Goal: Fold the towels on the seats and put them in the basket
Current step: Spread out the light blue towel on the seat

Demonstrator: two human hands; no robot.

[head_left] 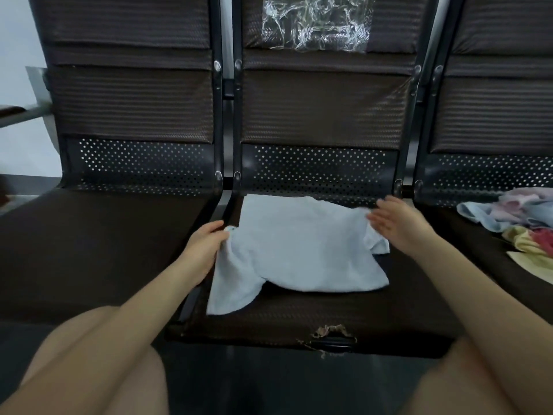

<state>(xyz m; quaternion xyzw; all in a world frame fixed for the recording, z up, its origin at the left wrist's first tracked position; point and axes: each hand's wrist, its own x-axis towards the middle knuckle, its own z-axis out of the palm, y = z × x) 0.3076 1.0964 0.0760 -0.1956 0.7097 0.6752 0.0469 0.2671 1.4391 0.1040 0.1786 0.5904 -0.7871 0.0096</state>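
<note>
left hand point(203, 247) on pale towel point(299, 253)

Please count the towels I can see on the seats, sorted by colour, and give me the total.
White or very pale towel, middle seat, left hand gripping its edge: 1
Light blue towel, right seat pile: 1
Pink towels, right seat pile: at least 1, bunched so hard to separate
Yellow towel, right seat pile: 1
Red or dark pink towel, cut by the frame edge: 1
Total: at least 5

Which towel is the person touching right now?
The pale blue towel spread on the middle seat; the left hand grips its corner. The others lie piled on the right seat.
</note>
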